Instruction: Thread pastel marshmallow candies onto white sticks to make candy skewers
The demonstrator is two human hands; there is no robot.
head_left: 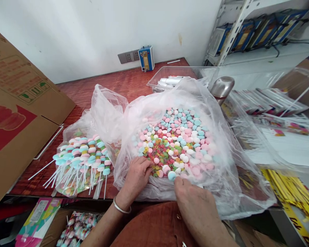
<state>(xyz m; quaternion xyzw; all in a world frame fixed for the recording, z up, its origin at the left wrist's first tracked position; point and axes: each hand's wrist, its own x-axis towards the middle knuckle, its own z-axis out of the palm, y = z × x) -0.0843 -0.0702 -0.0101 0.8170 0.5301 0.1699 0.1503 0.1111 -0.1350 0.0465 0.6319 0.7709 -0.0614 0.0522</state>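
A wide clear plastic bag (221, 175) lies spread on the table, with loose pink, blue and white marshmallow candies (187, 125) on it. Small coloured gummy rings (161, 149) are heaped at its middle. My left hand (137, 175) reaches into the near left of the heap, fingers curled and pressed together; what is between them is hidden. Closed at the near edge is my right hand (195, 202), thumb against fingers. A blue-and-white marshmallow (172, 176) touches its fingertips; I cannot tell whether a stick runs through it. Left of the bag lie candy skewers (83, 156) on white sticks.
A cardboard box (23, 92) stands at the left. Behind the bag are a clear plastic tray (167, 73), a steel flask (222, 87) and a small blue device (146, 59). Packed sticks (267, 101) and yellow strips (293, 192) lie at right. Below the table edge sits a box of wrapped candy (78, 226).
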